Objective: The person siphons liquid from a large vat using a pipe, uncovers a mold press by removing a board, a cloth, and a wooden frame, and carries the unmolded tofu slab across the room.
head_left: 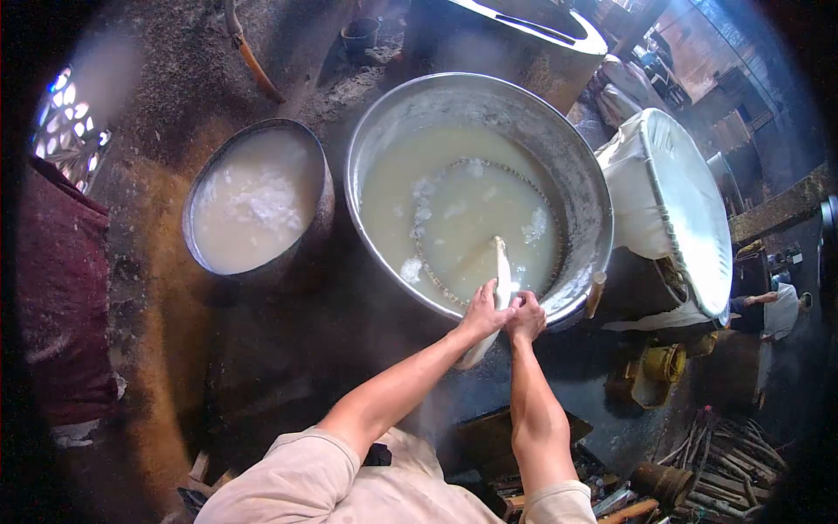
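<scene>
A wide metal pot (589, 188) holds cloudy, pale yellowish liquid with white clumps floating on it. A round, beaded-looking ring (416, 236) shows at the liquid's surface. Across the pot's near rim lies a long pale roll (504, 278), cloth-like, its narrow tip over the liquid and its lower end hanging outside. My left hand (483, 314) is closed around this roll at the rim. Just to the right, my right hand (526, 317) is closed with fingertips pinched against the roll's side; what lies between them is partly hidden.
On the left stands a smaller pot (325, 188) of cloudy liquid with white foam. A cloth-covered round vessel (650, 166) is at the right, near a yellow container (665, 362). Firewood (729, 467) lies lower right. Another person (783, 310) is at the far right.
</scene>
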{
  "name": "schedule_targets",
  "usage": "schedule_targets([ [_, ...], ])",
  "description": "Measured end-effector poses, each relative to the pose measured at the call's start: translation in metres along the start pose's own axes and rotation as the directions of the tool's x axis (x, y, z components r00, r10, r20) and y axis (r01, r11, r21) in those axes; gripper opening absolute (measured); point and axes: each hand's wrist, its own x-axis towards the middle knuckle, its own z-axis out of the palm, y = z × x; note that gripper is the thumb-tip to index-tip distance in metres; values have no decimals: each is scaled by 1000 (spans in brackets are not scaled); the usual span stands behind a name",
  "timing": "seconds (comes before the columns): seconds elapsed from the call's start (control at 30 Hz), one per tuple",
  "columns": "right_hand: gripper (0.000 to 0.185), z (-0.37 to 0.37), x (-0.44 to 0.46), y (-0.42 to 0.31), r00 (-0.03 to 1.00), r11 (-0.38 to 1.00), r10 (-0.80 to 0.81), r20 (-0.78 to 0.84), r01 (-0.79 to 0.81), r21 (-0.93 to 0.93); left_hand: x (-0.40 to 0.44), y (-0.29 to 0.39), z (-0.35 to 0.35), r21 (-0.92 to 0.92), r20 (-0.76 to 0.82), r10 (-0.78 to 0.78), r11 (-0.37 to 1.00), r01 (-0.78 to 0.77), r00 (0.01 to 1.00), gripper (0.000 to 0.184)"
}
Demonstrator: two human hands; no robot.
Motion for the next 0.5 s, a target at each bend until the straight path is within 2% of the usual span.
schedule_targets([
  [0.2, 20, -6, -1, -7, 1000, 1000, 11, 15, -11, -16, -7, 3, -15, -83, 3, -66, 994, 66, 998, 89],
  [0.27, 21, -10, -1, -12, 999, 999, 20, 29, -19, -37, -14, 1, -24, -229, 29, -117, 966, 120, 993, 89],
  [0.5, 26, -10, -2, -13, 997, 997, 44, 68, -39, -63, -46, -8, -71, -373, -10, -134, 920, 120, 991, 76],
])
